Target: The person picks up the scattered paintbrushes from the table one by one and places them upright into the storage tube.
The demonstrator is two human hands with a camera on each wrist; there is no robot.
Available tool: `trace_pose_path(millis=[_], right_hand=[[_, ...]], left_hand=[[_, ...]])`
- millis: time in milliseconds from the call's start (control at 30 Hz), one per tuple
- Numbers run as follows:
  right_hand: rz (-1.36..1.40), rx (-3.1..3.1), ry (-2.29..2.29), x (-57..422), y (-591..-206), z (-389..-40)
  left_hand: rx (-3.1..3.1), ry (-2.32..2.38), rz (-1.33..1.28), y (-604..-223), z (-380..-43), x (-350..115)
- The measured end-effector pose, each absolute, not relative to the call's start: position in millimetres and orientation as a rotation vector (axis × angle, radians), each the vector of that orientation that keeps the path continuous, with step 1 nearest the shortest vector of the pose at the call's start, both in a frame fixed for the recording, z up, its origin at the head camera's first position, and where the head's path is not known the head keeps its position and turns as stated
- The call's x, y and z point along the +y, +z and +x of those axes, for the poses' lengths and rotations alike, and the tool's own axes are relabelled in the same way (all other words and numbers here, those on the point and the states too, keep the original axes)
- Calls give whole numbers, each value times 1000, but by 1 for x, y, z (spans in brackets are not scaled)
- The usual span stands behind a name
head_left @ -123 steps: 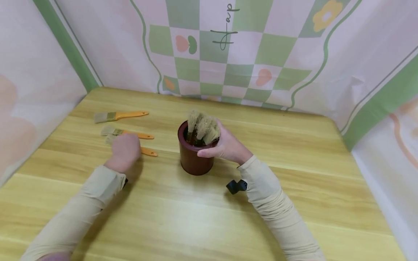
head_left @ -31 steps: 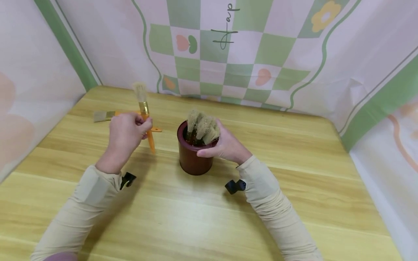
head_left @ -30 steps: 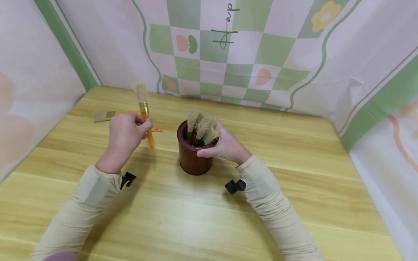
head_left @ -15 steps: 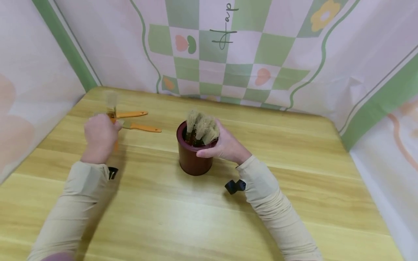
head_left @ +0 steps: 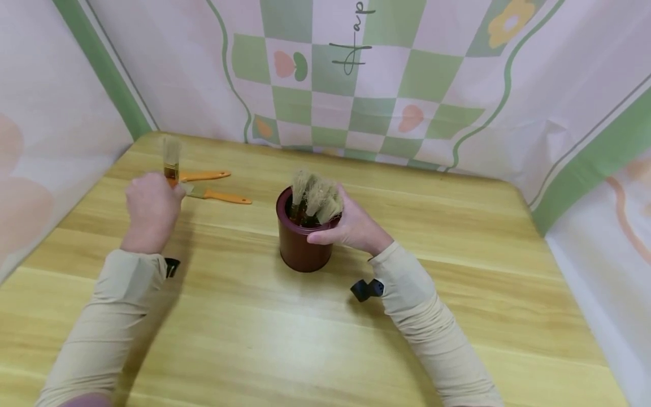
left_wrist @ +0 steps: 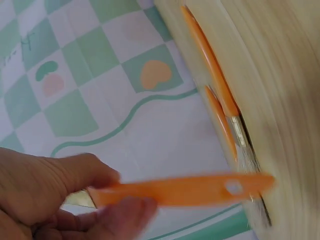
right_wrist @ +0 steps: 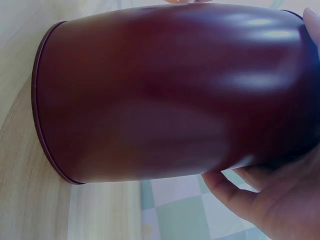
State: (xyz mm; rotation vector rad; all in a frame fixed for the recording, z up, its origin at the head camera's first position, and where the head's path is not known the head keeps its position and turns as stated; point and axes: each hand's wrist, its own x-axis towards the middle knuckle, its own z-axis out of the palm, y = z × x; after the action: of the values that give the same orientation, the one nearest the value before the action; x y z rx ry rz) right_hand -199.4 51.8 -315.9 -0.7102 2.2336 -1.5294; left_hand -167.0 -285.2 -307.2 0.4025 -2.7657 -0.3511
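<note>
My left hand [head_left: 152, 209], at the table's back left, pinches an orange-handled paintbrush [head_left: 172, 154] upright with its pale bristles up. In the left wrist view, thumb and fingers grip the upper part of its orange handle [left_wrist: 180, 191], and the free end points down toward the table. My right hand [head_left: 351, 223] grips a dark red canister [head_left: 304, 251] at its right side near the rim, thumb across the front. Several brushes stand in the canister with their beige bristles [head_left: 317, 198] up. The right wrist view is mostly filled by the canister's glossy wall [right_wrist: 165, 100].
Two more orange-handled paintbrushes, a rear one [head_left: 205, 176] and a nearer one [head_left: 226, 197], lie behind and right of my left hand, which partly hides them. A printed cloth [head_left: 376, 73] hangs along the back of the wooden table [head_left: 305, 350].
My left hand has lifted the front paintbrush from the table, turned it bristles up and carried it left. The middle brush now lies a little farther back and right. My right hand stays put.
</note>
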Motion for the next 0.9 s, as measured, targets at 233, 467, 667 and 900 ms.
trace_pose_path(millis=[233, 467, 667, 900], right_hand=[[-737, 2225, -1532, 53, -315, -200], [-738, 2237, -1529, 52, -314, -199], [-732, 2261, -1519, 53, -315, -199], [-738, 2301, -1511, 53, -314, -198]], left_hand=[[-2592, -602, 206, -304, -164, -263], [-2580, -667, 115, -291, -169, -236], [-2483, -760, -21, -284, -165, -215], [-2437, -925, -86, -261, -156, -205]])
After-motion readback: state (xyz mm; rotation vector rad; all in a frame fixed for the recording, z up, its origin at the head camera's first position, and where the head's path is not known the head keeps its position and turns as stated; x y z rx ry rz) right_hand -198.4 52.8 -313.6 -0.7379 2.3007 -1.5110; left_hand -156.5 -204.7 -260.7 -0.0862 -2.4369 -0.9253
